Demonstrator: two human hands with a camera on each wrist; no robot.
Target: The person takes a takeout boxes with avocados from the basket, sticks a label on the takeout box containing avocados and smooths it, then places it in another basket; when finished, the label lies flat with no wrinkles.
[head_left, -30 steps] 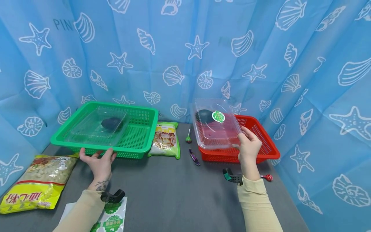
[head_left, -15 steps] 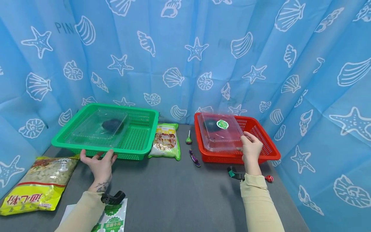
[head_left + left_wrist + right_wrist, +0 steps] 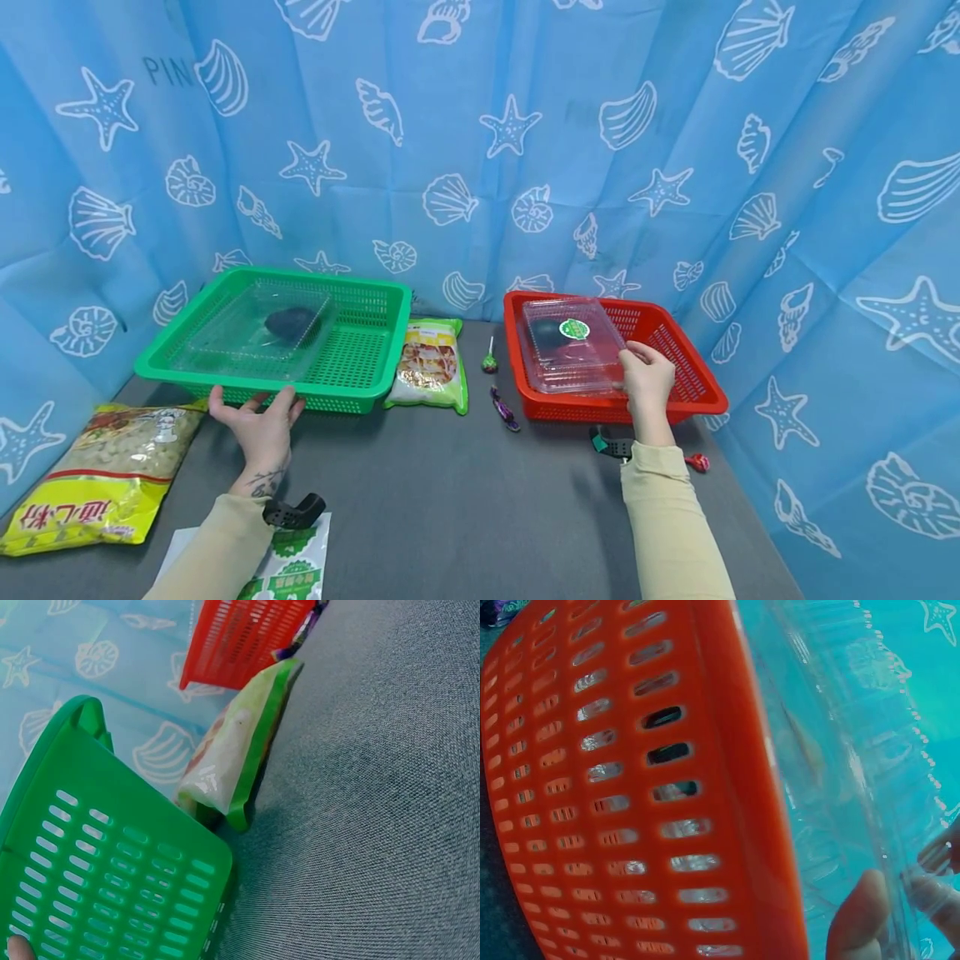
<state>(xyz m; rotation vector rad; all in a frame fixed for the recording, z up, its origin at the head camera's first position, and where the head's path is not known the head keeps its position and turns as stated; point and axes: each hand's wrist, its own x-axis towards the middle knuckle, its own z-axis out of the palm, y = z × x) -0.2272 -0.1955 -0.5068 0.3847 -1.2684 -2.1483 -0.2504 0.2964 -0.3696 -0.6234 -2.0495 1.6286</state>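
In the head view my right hand pinches the near right corner of a clear plastic lidded box. This box has a green-and-white sticker and a dark rounded thing inside, its kind unclear. It lies within the red basket, tilted a little. Thumb and fingers close on the box's edge in the right wrist view. My left hand, fingers spread, touches the front of the green basket. A second clear box, with a dark rounded thing in it, lies in that basket.
A yellow bag of pasta lies at the left, and a smaller green-edged food bag between the baskets. Nearby are a green lollipop and a purple-wrapped sweet. A red lollipop lies right; a sticker sheet is in front.
My right hand has lowered the stickered box from above the red basket down into it, shifting slightly right. My left hand has stayed at the green basket.
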